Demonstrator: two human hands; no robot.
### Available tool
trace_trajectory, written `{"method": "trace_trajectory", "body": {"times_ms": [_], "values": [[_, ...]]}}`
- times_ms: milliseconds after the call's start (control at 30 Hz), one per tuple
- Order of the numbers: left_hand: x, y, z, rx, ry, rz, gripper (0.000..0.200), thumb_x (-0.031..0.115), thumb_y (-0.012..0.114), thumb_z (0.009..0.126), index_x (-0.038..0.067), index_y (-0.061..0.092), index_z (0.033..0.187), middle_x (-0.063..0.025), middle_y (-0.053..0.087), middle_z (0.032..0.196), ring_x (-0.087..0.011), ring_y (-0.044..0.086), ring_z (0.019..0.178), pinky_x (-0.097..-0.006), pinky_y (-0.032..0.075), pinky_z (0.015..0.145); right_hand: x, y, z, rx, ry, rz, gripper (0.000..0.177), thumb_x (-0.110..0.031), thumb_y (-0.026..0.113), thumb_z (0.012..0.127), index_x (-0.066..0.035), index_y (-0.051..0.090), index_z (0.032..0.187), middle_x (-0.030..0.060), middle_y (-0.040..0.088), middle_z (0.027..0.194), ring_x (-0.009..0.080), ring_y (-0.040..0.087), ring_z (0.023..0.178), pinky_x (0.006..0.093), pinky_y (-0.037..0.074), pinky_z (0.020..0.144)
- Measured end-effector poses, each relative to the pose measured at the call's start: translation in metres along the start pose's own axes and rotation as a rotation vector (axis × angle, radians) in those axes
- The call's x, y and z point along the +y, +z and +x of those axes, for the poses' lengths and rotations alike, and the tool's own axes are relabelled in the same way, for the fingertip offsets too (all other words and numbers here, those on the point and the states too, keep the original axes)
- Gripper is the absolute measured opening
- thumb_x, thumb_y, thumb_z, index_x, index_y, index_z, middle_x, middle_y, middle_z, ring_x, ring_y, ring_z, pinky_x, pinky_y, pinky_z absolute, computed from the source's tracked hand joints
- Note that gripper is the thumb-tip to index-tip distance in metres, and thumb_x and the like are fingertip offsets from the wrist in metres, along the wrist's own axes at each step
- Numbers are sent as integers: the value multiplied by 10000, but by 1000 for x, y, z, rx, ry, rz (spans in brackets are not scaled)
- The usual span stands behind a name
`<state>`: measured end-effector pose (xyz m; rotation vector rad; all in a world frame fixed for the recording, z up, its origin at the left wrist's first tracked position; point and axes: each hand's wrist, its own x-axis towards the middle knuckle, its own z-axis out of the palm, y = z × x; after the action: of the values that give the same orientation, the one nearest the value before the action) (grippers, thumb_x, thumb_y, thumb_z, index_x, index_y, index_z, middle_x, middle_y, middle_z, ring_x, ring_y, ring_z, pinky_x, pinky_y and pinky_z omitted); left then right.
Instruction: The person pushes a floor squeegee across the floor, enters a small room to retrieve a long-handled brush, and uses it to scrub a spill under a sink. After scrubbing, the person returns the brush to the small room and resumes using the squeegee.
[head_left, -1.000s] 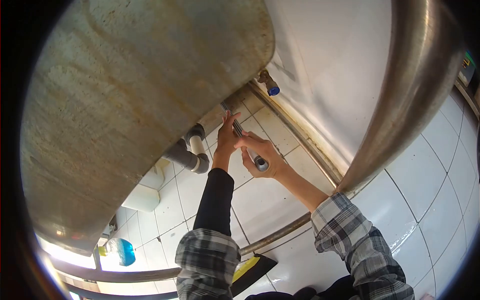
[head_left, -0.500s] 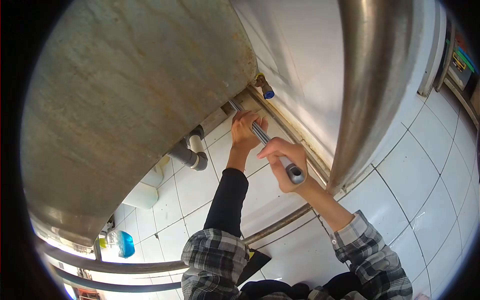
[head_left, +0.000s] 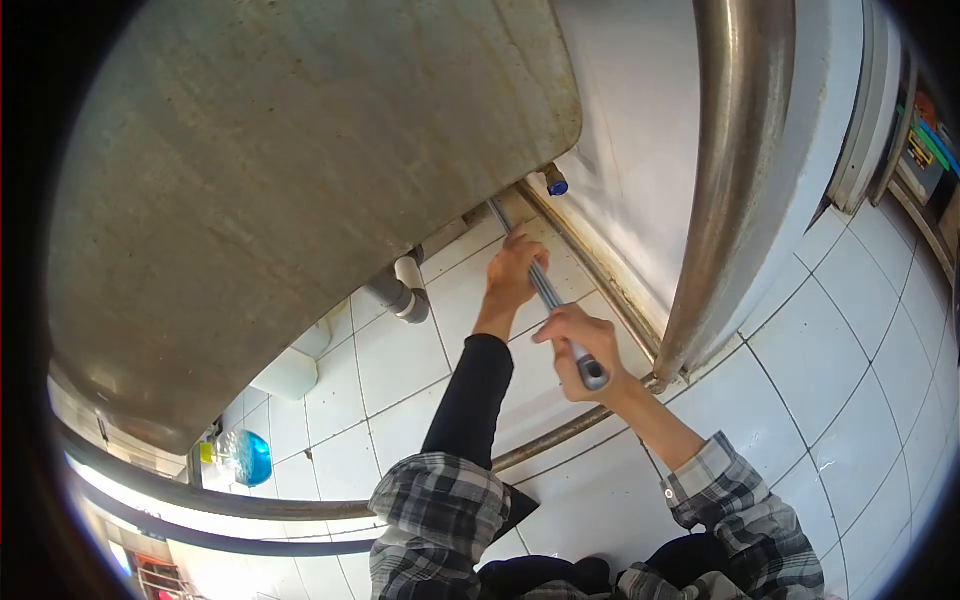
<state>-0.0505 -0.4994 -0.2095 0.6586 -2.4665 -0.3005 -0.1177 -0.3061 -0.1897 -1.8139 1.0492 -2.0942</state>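
A grey metal pole [head_left: 545,286] slants from under the large metal basin [head_left: 300,180] toward me. My left hand [head_left: 515,268] is wrapped round the pole's middle. Nearer to me, my right hand [head_left: 585,350] grips its thicker end, where a dark round opening shows. The pole's far end is hidden beneath the basin.
A grey drain pipe [head_left: 398,292], a white container [head_left: 288,375] and a bottle of blue liquid [head_left: 250,458] stand left of my arms. A valve with a blue cap [head_left: 556,184] is on the wall. A thick metal leg [head_left: 735,150] rises at the right; a metal rail [head_left: 560,432] crosses below my hands.
The view has shifted, so the basin's corner lies farther right. Both hands still hold the pole; my left hand appears slightly lower and farther right.
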Motion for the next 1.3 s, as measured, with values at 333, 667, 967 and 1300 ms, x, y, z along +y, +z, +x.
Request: {"method": "trace_trajectory", "body": {"times_ms": [333, 667, 967, 1300], "values": [[92, -4, -31, -32, 109, 241, 54, 149, 632, 607, 179, 591, 588, -11, 583, 737, -204, 541, 897, -443, 369, 994, -69, -47, -40, 19, -14, 69, 186, -1, 464, 585, 4, 596, 717, 77, 444, 543, 214, 439, 506, 293, 378, 522], [234, -53, -49, 17, 188, -117, 61, 155, 618, 504, 183, 565, 491, 11, 535, 536, -205, 515, 627, -313, 414, 631, -238, -103, -23, 39, 161, 63, 152, -146, 533, 775, -24, 582, 697, 39, 466, 476, 175, 416, 445, 338, 388, 542], [226, -56, -56, -24, 243, -173, 66, 157, 642, 516, 180, 581, 520, -4, 552, 547, -225, 517, 613, -324, 414, 685, -245, -96, -24, -25, 147, 29, 191, -157, 526, 809, -28, 548, 670, 43, 467, 518, 157, 413, 475, 317, 366, 516], [158, -68, -19, 111, 207, -160, 83, 161, 657, 540, 169, 587, 583, -19, 579, 627, -259, 547, 697, -354, 429, 672, -193, -58, 27, 27, 132, -6, 86, -55, 515, 703, -2, 582, 696, 51, 444, 534, 161, 441, 468, 282, 348, 452]]}}
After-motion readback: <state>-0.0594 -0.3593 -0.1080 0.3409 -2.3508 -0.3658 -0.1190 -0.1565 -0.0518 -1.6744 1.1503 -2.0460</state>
